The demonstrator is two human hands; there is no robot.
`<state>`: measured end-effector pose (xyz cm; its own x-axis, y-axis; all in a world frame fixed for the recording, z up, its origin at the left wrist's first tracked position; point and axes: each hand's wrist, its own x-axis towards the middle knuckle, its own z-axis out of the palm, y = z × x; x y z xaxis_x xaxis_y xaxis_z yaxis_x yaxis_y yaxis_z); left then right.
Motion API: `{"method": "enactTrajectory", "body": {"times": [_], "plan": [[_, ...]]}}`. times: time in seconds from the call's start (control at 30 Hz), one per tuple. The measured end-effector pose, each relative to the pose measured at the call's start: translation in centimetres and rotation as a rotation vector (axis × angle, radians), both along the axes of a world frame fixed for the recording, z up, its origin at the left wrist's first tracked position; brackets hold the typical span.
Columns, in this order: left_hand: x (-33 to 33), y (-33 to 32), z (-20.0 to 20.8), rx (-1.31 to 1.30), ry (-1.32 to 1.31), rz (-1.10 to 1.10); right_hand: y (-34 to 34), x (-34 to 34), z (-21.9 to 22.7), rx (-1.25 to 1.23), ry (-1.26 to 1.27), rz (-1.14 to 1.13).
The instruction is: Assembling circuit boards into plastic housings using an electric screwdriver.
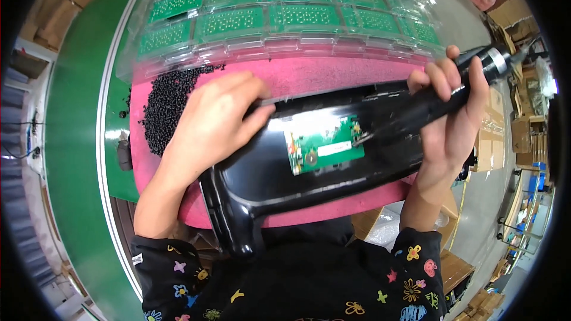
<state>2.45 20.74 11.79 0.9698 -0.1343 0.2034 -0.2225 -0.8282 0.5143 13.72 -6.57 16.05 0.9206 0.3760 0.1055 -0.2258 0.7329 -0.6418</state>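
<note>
The left hand (217,116) curled its fingers over the rim of a black housing (262,178) at ten o'clock; the right hand (449,101), at two, wrapped its fingers round a black screwdriver (428,109) slanting toward the green circuit board (333,160). Glossy, the housing lay across the pink tabletop (333,71). Beyond sat black pieces (169,107) at ten, clear trays (303,44) at twelve, cardboard boxes (491,137) at three.

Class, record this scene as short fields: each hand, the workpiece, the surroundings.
Left hand: on the black housing, near its upper edge
Right hand: gripping a black screwdriver, bit near the green board; contact unclear
Workpiece: green board lying on the housing
Surface: pink mat
On mat's left: pile of small black parts
Far side: clear trays of green boards
</note>
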Motion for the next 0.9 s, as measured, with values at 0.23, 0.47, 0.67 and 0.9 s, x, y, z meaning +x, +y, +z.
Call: {"method": "enactTrajectory", "body": {"times": [0.23,0.47,0.67,0.9], "plan": [[-1.0,-1.6,0.4,0.048,0.165,-0.117,-1.4,1.9,-1.6,-0.192,0.017,-0.299],[-1.1,-2.2,2.1,0.047,0.027,-0.085,-1.0,-1.3,1.6,-0.251,-0.539,-0.949],[-11.1,1.7,4.7,0.216,-0.450,0.286,-10.4,-3.9,2.5,-0.384,-0.784,-1.318],[-18.9,13.1,2.5,-0.600,-0.854,0.931,-35.7,-7.1,-14.3,-1.165,0.153,-1.958]]}}
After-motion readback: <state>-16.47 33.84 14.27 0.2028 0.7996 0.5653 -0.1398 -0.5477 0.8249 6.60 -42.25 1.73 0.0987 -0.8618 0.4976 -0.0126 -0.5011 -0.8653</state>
